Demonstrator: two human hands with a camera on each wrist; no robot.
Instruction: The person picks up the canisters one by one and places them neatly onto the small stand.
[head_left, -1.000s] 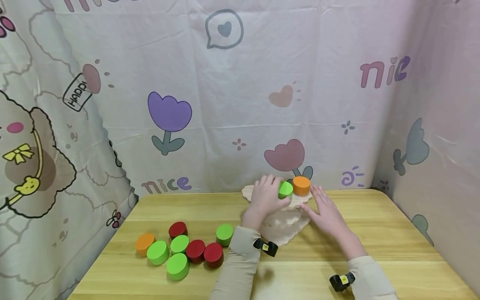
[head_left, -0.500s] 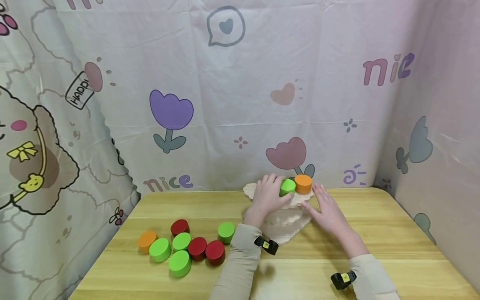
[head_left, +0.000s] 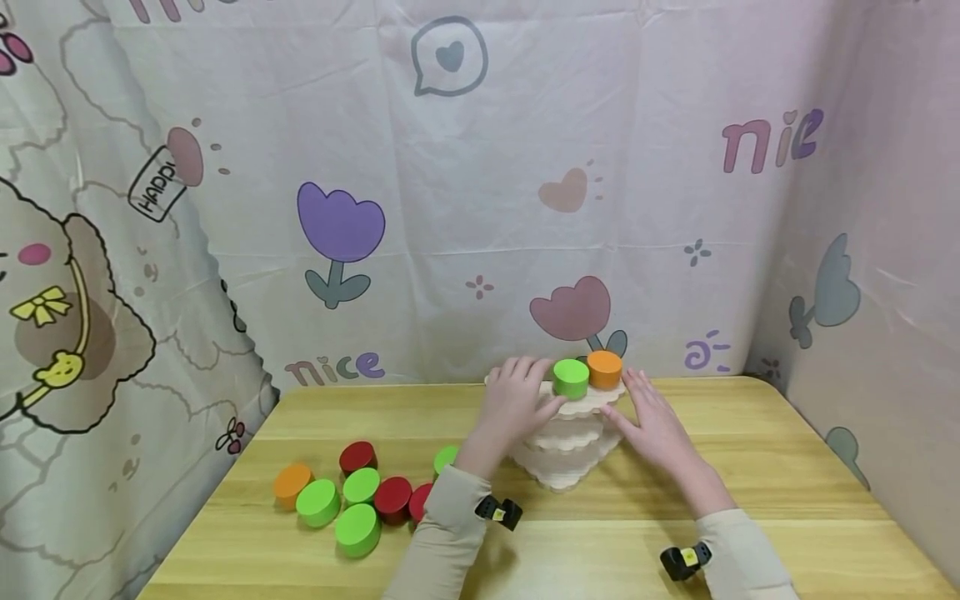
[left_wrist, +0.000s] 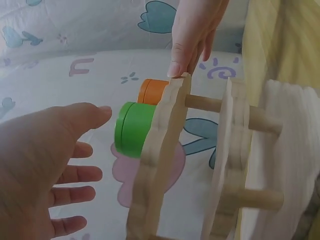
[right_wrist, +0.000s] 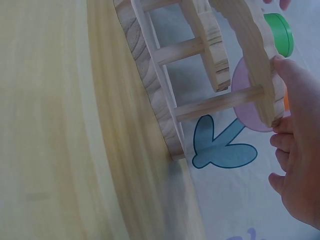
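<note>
A tiered wooden stand (head_left: pixel 564 468) with scalloped boards and round posts stands near the table's back. On its top board, a green round block (head_left: pixel 572 379) sits beside an orange round block (head_left: pixel 604 369). My left hand (head_left: pixel 512 406) hovers left of the green block, fingers spread; the left wrist view shows a gap between thumb and green block (left_wrist: pixel 135 129). With thumb and fingers on either side of the top board's right corner, my right hand (head_left: pixel 660 427) holds the stand. In the right wrist view, its thumb (right_wrist: pixel 290 70) touches the board's edge.
Several loose round blocks lie on the table's left: green (head_left: pixel 357 530), red (head_left: pixel 393 501) and orange (head_left: pixel 292 485). My left sleeve (head_left: pixel 442 533) partly covers a red one and a green one. A printed curtain (head_left: pixel 450 208) hangs close behind the table.
My left hand has let go of the green block and moved left, leaving it on the top board by the orange one. My right hand stays at the stand's corner.
</note>
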